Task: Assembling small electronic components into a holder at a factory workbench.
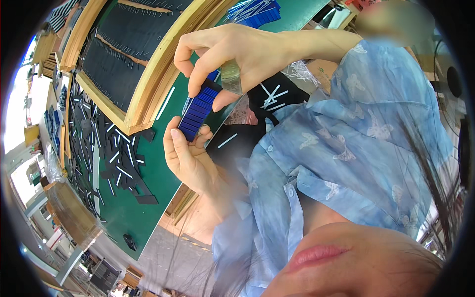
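"So where's the ridged blue strip?"

"Between the two hands, slanting from far right to near left. The right hand has its far end and the left hand its near end."

"How is each one set?"

"Right hand first: bent over the strip, thumb on its right side, fingertips on its left, pinching near the black part at that end. The left hand has its thumb along the left side of the near end, with curled fingertips by the right side."

"Both gripping, then?"

"Both, on the same strip. Its middle lies uncovered between them, cross ridges showing."

"And around them?"

"The green table is to the left. On it, beyond the left hand, stands a wooden frame around a black sheet with rows of thin pins. Left of the hands there's a scatter of black pieces and white sticks. A blue bundle lies on the far side, past the right hand."

"Anything close on the right?"

"Dark material with more white sticks on it; cloth or clothing, I can't tell."
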### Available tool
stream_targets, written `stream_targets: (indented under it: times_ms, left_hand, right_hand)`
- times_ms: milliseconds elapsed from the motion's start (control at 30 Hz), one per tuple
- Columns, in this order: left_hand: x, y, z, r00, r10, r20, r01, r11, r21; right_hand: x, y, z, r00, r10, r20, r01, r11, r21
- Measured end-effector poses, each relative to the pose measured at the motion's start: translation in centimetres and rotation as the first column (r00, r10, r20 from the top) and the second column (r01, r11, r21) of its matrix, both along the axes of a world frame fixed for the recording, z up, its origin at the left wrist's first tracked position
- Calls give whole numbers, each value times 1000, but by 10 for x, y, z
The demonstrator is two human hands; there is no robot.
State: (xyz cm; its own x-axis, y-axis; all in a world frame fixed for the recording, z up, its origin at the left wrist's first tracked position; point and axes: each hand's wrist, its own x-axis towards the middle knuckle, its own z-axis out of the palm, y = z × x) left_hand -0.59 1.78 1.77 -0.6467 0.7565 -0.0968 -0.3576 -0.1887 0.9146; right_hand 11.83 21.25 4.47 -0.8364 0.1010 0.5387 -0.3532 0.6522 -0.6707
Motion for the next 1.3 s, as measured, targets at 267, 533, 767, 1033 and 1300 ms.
stream_targets:
  times_ms: [267, 533, 767, 1033, 1300]
  left_hand:
    - [-1, 0, 1, 1000, -14, 6, 14, 1000, 12]
    - [18, 4, 11, 977, 82, -196, -92, 995, -42]
    - [25, 8, 13, 944, 139, -301, -166, 984, -67]
    - [10, 20, -10, 682, 265, -682, -430, 899, -82]
    - [1, 33, 1, 917, -288, 275, 257, 956, 143]
  right_hand:
    - [1, 4, -6, 1000, 10, -26, -8, 998, 59]
    - [-9, 1, -10, 955, -158, 252, 194, 973, -124]
    - [-12, 2, -11, 910, -388, 147, 379, 922, 84]
    - [0, 13, -15, 977, -89, 193, 149, 934, -325]
    - [17, 7, -18, 998, 51, -37, -62, 872, -485]
